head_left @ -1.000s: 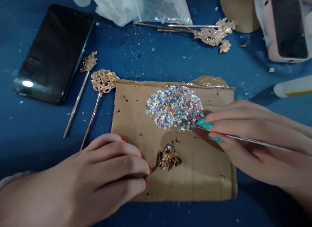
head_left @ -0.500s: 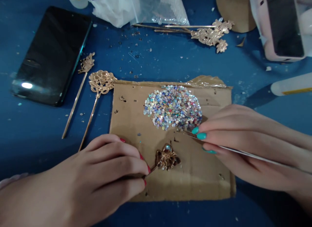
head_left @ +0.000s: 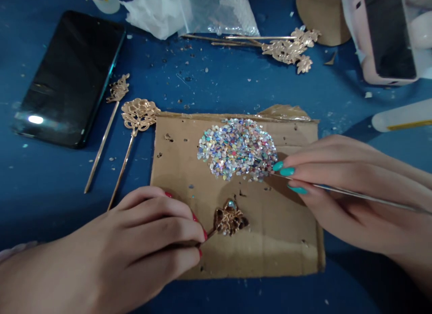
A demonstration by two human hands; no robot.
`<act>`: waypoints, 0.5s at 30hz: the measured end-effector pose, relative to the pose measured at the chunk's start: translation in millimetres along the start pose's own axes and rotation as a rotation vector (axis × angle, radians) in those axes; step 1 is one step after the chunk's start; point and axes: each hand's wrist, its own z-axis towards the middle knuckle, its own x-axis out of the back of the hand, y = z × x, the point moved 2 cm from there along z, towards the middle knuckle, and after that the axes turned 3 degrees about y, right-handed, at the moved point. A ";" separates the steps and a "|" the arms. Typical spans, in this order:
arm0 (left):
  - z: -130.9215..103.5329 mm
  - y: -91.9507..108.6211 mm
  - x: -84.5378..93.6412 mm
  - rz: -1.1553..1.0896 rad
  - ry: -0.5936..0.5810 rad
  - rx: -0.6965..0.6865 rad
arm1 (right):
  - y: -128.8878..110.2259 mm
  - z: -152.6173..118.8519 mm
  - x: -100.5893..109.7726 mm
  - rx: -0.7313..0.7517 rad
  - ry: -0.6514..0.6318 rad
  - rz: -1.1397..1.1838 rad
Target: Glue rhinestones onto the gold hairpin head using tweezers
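My left hand (head_left: 145, 235) is closed around the stem of a gold hairpin (head_left: 231, 218). The pin's flower-shaped head lies over the cardboard, with one pale blue shiny piece in its top petal. In my right hand (head_left: 347, 179) is a pair of thin metal tweezers (head_left: 357, 195), pinched between fingers and thumb. Their tip is at the lower right edge of a pile of small iridescent chips (head_left: 238, 147); whether a chip is between the points is too small to tell. A flat piece of cardboard (head_left: 280, 255) lies under the pile and the flower head.
Two more gold hairpins (head_left: 140, 115) lie left of the cardboard, beside a black phone (head_left: 67, 80). Several gold hairpins (head_left: 286, 51) rest at the back, near a clear plastic bag (head_left: 219, 12). On the right are a pink-cased device (head_left: 389, 37) and a white bottle (head_left: 401, 115).
My right hand has moved up and to the right with the tweezers, along the pile's lower edge. My left hand and its hairpin have stayed in nearly the same place.
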 end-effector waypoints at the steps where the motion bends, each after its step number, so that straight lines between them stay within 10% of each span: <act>1: 0.0 0.2 0.2 0.001 -0.004 0.000 | 0.8 -0.5 0.1 0.007 0.013 0.007; 15: -1.5 -0.7 -1.8 0.010 -0.001 -0.011 | 2.0 -4.1 -0.4 0.038 -0.024 0.035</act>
